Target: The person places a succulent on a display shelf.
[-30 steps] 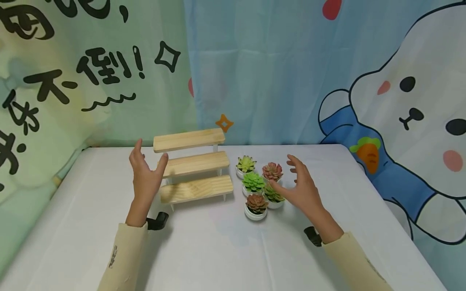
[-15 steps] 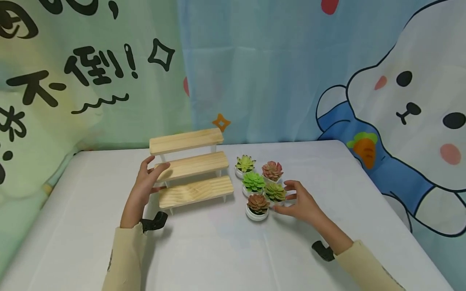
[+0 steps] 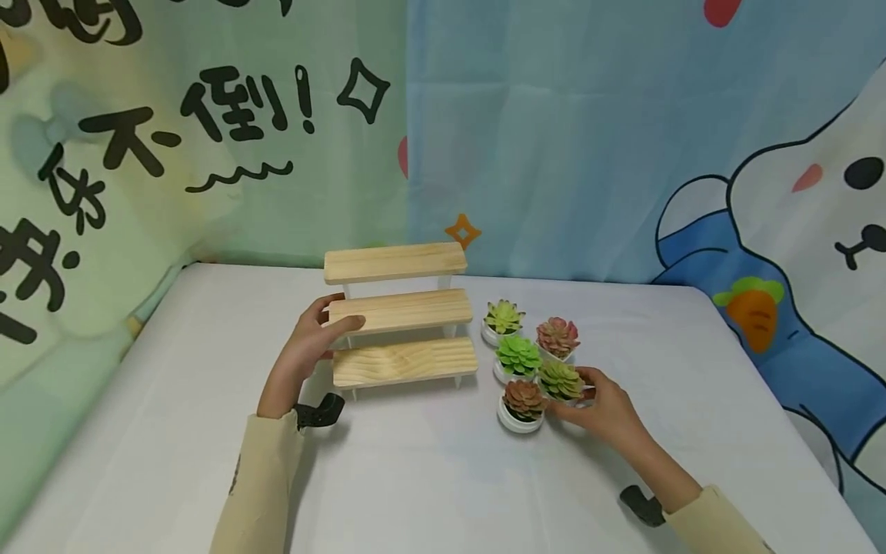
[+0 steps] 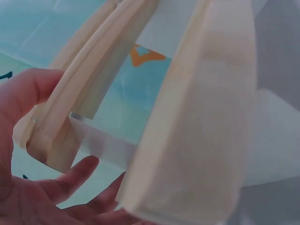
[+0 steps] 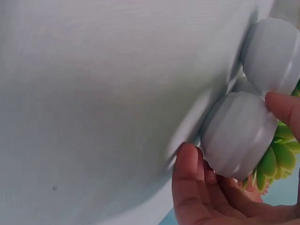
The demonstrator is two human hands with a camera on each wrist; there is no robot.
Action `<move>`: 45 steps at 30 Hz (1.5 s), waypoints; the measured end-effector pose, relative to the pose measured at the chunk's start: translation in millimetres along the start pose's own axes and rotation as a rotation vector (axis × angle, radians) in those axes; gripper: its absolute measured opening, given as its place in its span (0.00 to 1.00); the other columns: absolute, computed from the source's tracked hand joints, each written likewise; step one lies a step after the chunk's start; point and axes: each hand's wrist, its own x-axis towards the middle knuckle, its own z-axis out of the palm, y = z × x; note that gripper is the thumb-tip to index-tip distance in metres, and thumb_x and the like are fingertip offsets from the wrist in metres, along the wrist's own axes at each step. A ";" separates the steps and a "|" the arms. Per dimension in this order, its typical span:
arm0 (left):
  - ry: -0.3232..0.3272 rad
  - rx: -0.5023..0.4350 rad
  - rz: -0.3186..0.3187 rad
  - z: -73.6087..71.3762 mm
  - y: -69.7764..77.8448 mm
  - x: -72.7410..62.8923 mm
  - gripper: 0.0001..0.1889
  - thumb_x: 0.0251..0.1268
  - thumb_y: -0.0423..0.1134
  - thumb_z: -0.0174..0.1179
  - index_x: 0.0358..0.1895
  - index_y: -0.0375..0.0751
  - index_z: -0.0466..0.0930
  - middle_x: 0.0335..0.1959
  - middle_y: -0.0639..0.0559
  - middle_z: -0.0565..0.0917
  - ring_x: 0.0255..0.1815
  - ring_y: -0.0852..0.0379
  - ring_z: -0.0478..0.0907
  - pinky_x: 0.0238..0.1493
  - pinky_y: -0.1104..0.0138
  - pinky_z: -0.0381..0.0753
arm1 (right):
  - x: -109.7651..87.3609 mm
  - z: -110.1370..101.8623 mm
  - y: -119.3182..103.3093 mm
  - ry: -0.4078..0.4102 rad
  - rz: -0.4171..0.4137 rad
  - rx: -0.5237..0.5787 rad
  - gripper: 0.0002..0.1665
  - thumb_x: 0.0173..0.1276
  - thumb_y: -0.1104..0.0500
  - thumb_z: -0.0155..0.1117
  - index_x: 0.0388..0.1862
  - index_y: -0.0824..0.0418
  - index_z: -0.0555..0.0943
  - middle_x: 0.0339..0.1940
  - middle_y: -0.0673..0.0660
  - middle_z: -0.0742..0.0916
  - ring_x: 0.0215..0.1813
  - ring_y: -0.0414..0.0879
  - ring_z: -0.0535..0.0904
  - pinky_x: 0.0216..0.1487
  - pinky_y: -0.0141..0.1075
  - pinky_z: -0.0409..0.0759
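Note:
A three-tier wooden plant stand [image 3: 404, 363] with white supports is on the white table. My left hand [image 3: 304, 350] grips its left end, thumb on top of the middle plank [image 3: 415, 310]. In the left wrist view, the fingers reach beneath the planks beside a white support [image 4: 105, 140]. My right hand [image 3: 609, 412] holds the white pot [image 5: 236, 136] of a yellow-green succulent [image 3: 559, 379] between thumb and fingers. The pot appears to be at table level; whether it touches the cloth is unclear. Part of it is hidden by neighbours in the head view.
Close around the held pot stand a brown succulent [image 3: 524, 398], a bright green one [image 3: 518, 355], a pink-red one [image 3: 557, 336] and a pale green one [image 3: 504, 316]. A printed cloth backdrop [image 3: 526, 177] hangs behind the table [image 3: 429, 492].
My left hand has come down from above the table onto the stand's left end. My right hand has lowered and its fingers have closed round the yellow-green succulent's pot. The head view has shifted.

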 end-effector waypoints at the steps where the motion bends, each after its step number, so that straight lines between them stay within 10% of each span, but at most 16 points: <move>1: 0.000 0.002 -0.002 0.4 0.2 0.0 0.40 0.64 0.44 0.61 0.76 0.43 0.52 0.67 0.37 0.66 0.58 0.45 0.70 0.42 0.59 0.74 | 0.4 -0.8 0.7 0.002 -0.009 -0.011 0.49 0.62 0.51 0.71 0.68 0.79 0.59 0.60 0.77 0.73 0.55 0.66 0.73 0.44 0.48 0.78; 12: 0.022 0.011 -0.009 -9.9 4.3 -8.3 0.40 0.67 0.46 0.60 0.77 0.42 0.49 0.67 0.37 0.65 0.58 0.46 0.70 0.43 0.59 0.75 | 7.2 -3.4 -3.0 0.032 -0.113 -0.019 0.46 0.59 0.54 0.73 0.65 0.81 0.64 0.52 0.76 0.79 0.45 0.60 0.80 0.38 0.43 0.80; 25: 0.037 0.009 -0.011 -16.1 3.9 -8.9 0.40 0.66 0.46 0.60 0.77 0.41 0.50 0.66 0.36 0.66 0.57 0.46 0.70 0.40 0.62 0.76 | -7.5 -12.9 1.2 0.071 -0.055 0.037 0.47 0.58 0.53 0.75 0.68 0.75 0.64 0.59 0.74 0.76 0.49 0.58 0.79 0.38 0.35 0.78; 36: 0.017 -0.002 -0.025 -10.2 0.7 -6.5 0.39 0.67 0.45 0.60 0.76 0.41 0.52 0.65 0.38 0.67 0.56 0.48 0.71 0.43 0.60 0.76 | -22.1 -21.4 -6.5 0.135 -0.083 0.204 0.44 0.60 0.59 0.73 0.69 0.72 0.61 0.60 0.70 0.74 0.41 0.23 0.71 0.39 0.23 0.76; 45: -0.005 -0.009 -0.023 -0.8 0.1 -2.0 0.39 0.66 0.46 0.61 0.76 0.41 0.53 0.64 0.37 0.67 0.57 0.43 0.72 0.46 0.56 0.76 | -24.3 -26.9 -30.7 0.227 -0.215 0.223 0.40 0.59 0.65 0.72 0.67 0.71 0.64 0.57 0.64 0.74 0.45 0.23 0.70 0.41 0.19 0.74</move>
